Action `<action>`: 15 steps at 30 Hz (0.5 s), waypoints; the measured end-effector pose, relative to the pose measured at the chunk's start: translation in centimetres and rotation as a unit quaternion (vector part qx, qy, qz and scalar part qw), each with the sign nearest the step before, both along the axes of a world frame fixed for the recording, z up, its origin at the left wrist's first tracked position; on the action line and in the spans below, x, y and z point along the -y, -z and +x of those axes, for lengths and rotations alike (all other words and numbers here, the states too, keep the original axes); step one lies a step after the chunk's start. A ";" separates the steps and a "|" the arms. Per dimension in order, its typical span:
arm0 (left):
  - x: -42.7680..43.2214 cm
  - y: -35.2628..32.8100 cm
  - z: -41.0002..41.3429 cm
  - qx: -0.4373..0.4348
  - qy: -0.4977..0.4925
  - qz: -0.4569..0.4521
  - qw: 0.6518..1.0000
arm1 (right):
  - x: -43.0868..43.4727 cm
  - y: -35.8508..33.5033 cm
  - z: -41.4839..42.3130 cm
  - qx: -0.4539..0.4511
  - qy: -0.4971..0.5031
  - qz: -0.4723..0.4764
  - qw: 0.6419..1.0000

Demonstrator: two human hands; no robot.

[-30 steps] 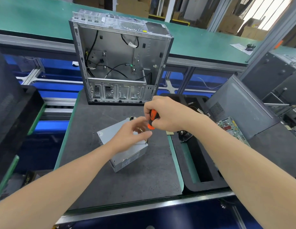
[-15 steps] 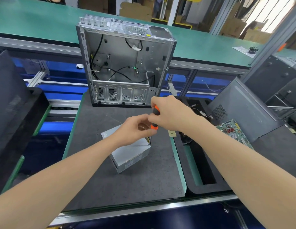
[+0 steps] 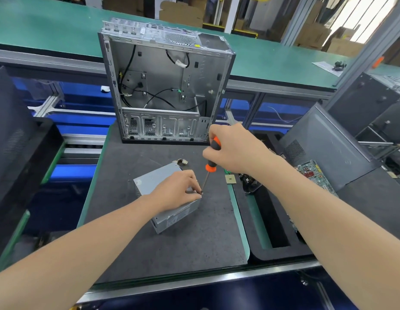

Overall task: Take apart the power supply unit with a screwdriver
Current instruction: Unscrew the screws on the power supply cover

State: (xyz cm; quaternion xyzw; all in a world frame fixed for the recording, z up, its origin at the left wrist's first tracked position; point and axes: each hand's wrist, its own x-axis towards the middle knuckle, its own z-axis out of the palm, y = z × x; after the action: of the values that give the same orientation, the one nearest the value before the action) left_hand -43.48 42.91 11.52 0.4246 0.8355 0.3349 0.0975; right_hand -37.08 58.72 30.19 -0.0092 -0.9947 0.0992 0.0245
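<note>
A grey metal power supply unit (image 3: 154, 182) lies on the dark mat (image 3: 172, 242) in the middle of the bench. My left hand (image 3: 176, 191) rests on its top right corner, fingertips pinched at the edge where the screwdriver tip meets the casing. My right hand (image 3: 234, 148) grips the orange and black handle of the screwdriver (image 3: 210, 166), held nearly upright with its thin shaft pointing down to that corner. A small white connector (image 3: 182, 162) sticks out behind the unit.
An open, stripped computer case (image 3: 165, 86) stands upright at the mat's far edge. Right of the mat sit a small square chip (image 3: 230, 179), a black foam tray (image 3: 275, 220), a green circuit board (image 3: 310, 173) and a grey side panel (image 3: 324, 146). Black panels lean at left.
My right hand has lifted, so the screwdriver's handle and shaft now show above the unit. My left hand has settled lower onto the unit's corner, fingertips at the tip.
</note>
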 end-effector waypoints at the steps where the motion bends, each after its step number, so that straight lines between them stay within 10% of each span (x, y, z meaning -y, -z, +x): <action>1: -0.1 0.0 0.0 -0.017 -0.002 -0.006 1.000 | -0.1 0.1 0.1 0.002 0.000 -0.001 1.000; 15: 0.0 0.4 0.9 -0.223 0.049 0.019 0.973 | -0.8 0.3 1.1 -0.014 0.004 -0.012 1.000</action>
State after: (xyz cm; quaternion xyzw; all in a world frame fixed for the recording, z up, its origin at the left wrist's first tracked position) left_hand -42.53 42.91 11.16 0.5312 0.8078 0.2418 -0.0830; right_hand -35.96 59.52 29.92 -0.0116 -0.9930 0.1109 0.0388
